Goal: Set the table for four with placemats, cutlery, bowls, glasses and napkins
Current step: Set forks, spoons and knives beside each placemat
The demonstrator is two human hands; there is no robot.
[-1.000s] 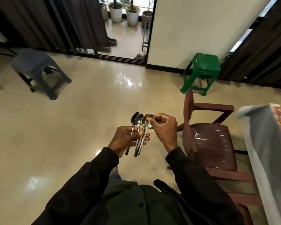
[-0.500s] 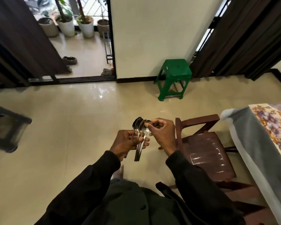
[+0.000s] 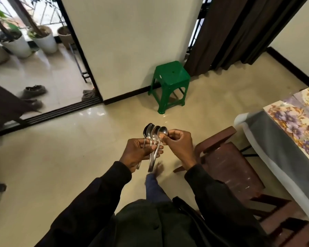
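Head view, looking down. Four spoons (image 3: 154,138) are held in a fan in mid-air above the floor (image 3: 61,157), in front of the person's chest. Bowls point up and away from the body, handles run back down toward it; long axes are nearly parallel, spreading a little at the bowl end. The left hand (image 3: 137,154) grips the bundle round the handles, fingers curled across the front of them. The right hand (image 3: 178,145), just to the right of the left and almost touching it, is closed in a pinch on the rightmost spoon (image 3: 162,132) at the neck below its bowl, the other fingers curled in. The mid-handles are hidden behind the left fingers; the handle ends come out below that hand. The two leftmost bowls overlap, so their outlines are hard to separate. Below the hands a foot (image 3: 158,169) is blurred. Well beyond the hands a green stool (image 3: 169,82) stands against the wall. To the right of the right hand is a dark red chair (image 3: 227,163), its seat partly cut by the black sleeve. Further right is the surface (image 3: 268,139) under a grey cloth, with a floral placemat (image 3: 292,122) on it, both cut off by the frame edge. Far to the left of the left hand, plant pots (image 3: 43,40) stand past a doorway.
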